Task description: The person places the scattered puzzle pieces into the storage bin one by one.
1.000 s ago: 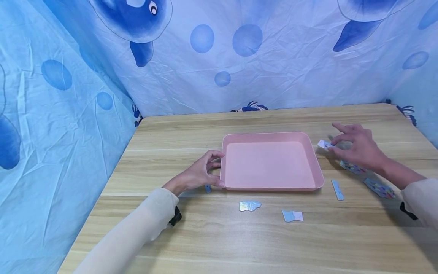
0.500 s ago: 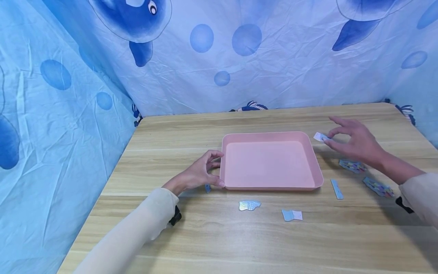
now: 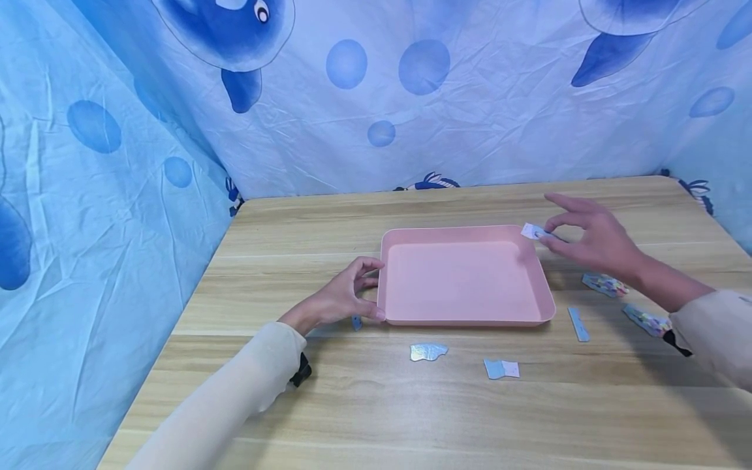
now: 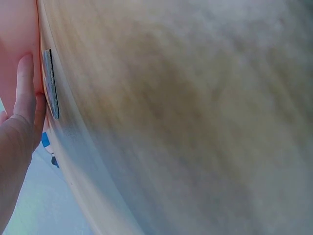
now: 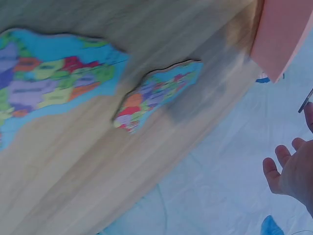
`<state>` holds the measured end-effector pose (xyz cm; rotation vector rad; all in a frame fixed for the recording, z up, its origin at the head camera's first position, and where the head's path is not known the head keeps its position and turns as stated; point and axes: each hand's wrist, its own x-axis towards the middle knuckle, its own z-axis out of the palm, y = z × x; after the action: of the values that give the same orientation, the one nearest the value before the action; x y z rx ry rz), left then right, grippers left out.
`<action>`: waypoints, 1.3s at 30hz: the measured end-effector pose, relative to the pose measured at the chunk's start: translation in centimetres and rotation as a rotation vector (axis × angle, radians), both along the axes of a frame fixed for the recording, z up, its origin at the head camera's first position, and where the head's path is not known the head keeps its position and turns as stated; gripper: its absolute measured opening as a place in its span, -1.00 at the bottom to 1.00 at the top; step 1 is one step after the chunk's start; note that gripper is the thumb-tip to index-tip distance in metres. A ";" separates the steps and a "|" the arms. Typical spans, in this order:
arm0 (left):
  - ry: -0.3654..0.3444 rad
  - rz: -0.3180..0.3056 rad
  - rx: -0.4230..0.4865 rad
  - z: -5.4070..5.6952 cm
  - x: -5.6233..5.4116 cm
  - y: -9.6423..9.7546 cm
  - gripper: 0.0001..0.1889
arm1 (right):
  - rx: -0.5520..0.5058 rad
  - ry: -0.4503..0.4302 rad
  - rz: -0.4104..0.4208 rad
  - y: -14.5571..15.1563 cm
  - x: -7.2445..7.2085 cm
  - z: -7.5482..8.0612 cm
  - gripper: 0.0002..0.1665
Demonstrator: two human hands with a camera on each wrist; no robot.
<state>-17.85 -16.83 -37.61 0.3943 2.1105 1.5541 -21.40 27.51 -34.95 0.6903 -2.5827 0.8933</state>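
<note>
My left hand (image 3: 343, 294) holds the left side of a shallow pink tray (image 3: 467, 323), thumb at its near corner and fingertips at the rim. The left wrist view shows the fingers along the tray's wall (image 4: 14, 29). A small blue and white puzzle piece (image 3: 531, 231) is pinched between my right hand's (image 3: 599, 238) thumb and index finger, over the tray's far right corner; the other fingers are spread. Two map puzzle pieces with coloured regions lie below the right forearm: one (image 3: 605, 285) farther off, another (image 3: 645, 320) nearer, partly covered by the wrist strap.
A narrow blue piece (image 3: 578, 324) lies right of the tray. In front of it are a silvery blue piece (image 3: 428, 352) and a blue and white one (image 3: 502, 369). A small blue piece (image 3: 356, 322) shows beside the left thumb. Blue cloth (image 3: 499, 130) hangs behind the wooden table (image 3: 352, 418).
My right hand has carried the pinched piece left and slightly away from me, from beside the tray to over its far right corner. The left hand and tray have stayed put.
</note>
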 end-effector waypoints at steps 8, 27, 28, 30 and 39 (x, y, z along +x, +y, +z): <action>0.014 -0.002 -0.013 0.0 0.0 0.0 -0.07 | 0.016 0.007 0.029 -1.4 -0.2 0.7 -0.89; 0.032 -0.007 -0.038 0.1 -0.1 0.0 -0.07 | 0.011 0.043 0.170 -5.9 -3.3 2.0 -0.93; 0.029 -0.004 -0.036 0.1 -0.1 0.0 -0.07 | 0.014 0.041 0.174 -6.1 -3.5 2.1 -0.93; 0.022 -0.001 -0.025 0.2 0.0 0.0 -0.07 | 0.014 0.034 0.186 -6.6 -3.7 2.2 -0.93; 0.006 0.003 -0.015 0.1 -0.1 0.0 -0.06 | 0.043 -0.047 0.217 -9.0 -4.6 2.9 -0.95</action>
<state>-17.92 -16.85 -37.52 0.3909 2.1273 1.5395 -25.99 18.51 -32.02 0.9888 -2.6105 0.9298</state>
